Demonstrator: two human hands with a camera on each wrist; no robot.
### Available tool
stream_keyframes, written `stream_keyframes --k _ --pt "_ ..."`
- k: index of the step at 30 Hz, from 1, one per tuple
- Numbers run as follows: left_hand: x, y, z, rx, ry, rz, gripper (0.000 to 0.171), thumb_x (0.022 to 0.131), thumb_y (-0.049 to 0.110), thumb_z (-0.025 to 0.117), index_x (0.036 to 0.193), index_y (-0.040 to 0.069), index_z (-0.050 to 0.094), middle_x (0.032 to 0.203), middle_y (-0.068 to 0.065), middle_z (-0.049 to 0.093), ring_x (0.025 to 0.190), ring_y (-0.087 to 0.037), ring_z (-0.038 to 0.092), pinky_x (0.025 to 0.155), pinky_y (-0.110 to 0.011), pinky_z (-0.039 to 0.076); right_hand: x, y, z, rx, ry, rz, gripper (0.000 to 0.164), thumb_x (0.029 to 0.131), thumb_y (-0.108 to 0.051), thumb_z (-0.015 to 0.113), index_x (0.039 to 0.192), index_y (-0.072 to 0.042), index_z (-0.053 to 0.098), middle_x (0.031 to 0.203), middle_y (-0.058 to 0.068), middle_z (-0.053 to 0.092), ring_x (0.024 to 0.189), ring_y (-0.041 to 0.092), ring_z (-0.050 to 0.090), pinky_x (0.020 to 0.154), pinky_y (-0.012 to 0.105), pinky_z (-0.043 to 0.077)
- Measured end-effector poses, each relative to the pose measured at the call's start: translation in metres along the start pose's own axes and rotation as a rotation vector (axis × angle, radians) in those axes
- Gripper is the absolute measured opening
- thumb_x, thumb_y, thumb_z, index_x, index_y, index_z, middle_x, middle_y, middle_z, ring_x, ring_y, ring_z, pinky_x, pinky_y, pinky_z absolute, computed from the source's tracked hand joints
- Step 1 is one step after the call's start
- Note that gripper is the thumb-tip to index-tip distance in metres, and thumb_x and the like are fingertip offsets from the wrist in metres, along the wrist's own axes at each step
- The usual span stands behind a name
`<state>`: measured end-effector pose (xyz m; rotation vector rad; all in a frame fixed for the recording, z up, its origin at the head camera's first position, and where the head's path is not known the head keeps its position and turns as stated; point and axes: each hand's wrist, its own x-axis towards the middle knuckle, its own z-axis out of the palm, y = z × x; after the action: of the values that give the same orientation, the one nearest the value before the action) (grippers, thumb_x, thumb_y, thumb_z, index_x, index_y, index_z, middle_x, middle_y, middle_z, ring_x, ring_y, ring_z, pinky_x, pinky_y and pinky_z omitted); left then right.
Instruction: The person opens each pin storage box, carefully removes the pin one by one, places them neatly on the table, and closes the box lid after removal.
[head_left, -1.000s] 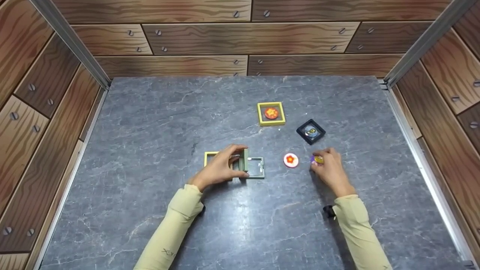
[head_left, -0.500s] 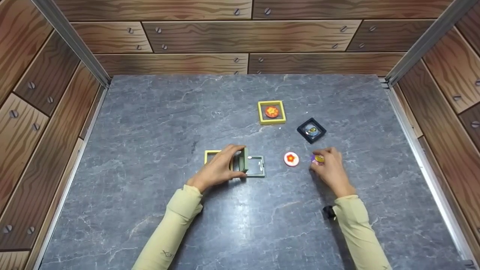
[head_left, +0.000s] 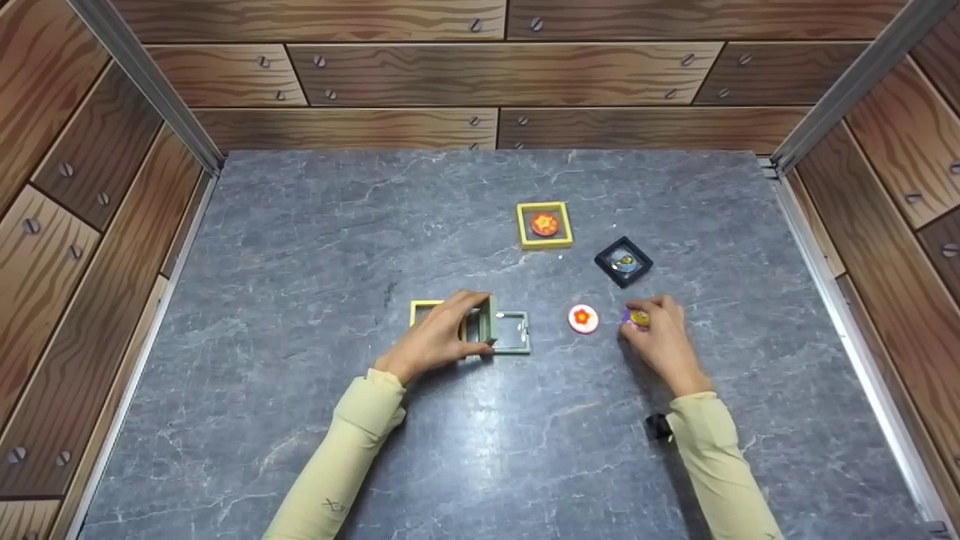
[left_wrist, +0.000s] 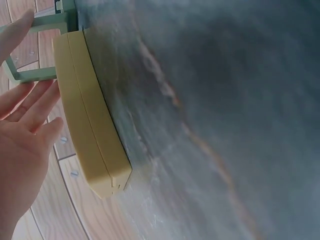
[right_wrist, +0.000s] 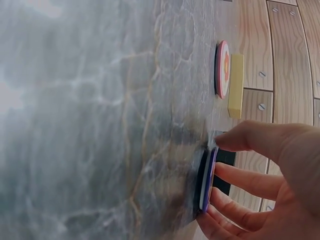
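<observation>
My left hand (head_left: 435, 337) grips the raised half of a green hinged display frame (head_left: 492, 319) between thumb and fingers. The frame's other half lies flat on the table to the right. Under that hand, partly covered, is a yellow frame (head_left: 425, 304), whose thick side (left_wrist: 92, 115) shows in the left wrist view. My right hand (head_left: 664, 341) pinches a round purple badge (right_wrist: 207, 185) low at the tabletop, thumb on one edge and fingers on the other. Between the hands lies a white badge (head_left: 583, 319) with a red flower.
Farther back stands a yellow frame (head_left: 544, 244) with an orange flower badge (head_left: 545, 223) inside. A black frame (head_left: 624, 282) holding a bluish badge lies turned like a diamond beyond the right hand. Wood-patterned walls (head_left: 495, 73) enclose the grey marbled table (head_left: 315, 225).
Both hands keep their holds and places, with the green frame and the purple badge unmoved. Only the head view has shifted very slightly.
</observation>
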<state>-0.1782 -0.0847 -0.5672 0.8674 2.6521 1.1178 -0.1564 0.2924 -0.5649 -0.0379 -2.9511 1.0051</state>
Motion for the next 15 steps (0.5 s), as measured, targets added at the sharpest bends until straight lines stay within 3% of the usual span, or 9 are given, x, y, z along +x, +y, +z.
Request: stream_keyframes --k 8,15 --pt "0.0 0.001 0.0 -0.011 -0.009 -0.005 0.086 0.085 0.033 0.089 0.156 0.005 0.049 0.148 -0.01 0.061 0.131 -0.029 0.063 0.119 -0.044 0.051 0.003 -0.005 -0.001 0.025 0.044 0.033 0.04 0.092 -0.007 0.063 0.128 0.009 0.068 0.126 0.033 0.061 0.121 0.05 0.051 0.108 0.058 0.04" --pt "0.001 0.003 -0.001 0.003 -0.021 -0.002 0.087 0.085 0.033 0.089 0.155 0.002 0.049 0.149 -0.013 0.06 0.132 -0.027 0.062 0.123 -0.042 0.048 0.007 -0.029 0.004 0.058 0.196 -0.074 0.028 0.091 -0.002 0.066 0.116 0.008 0.074 0.112 0.029 0.07 0.106 0.045 0.066 0.099 0.056 0.053"
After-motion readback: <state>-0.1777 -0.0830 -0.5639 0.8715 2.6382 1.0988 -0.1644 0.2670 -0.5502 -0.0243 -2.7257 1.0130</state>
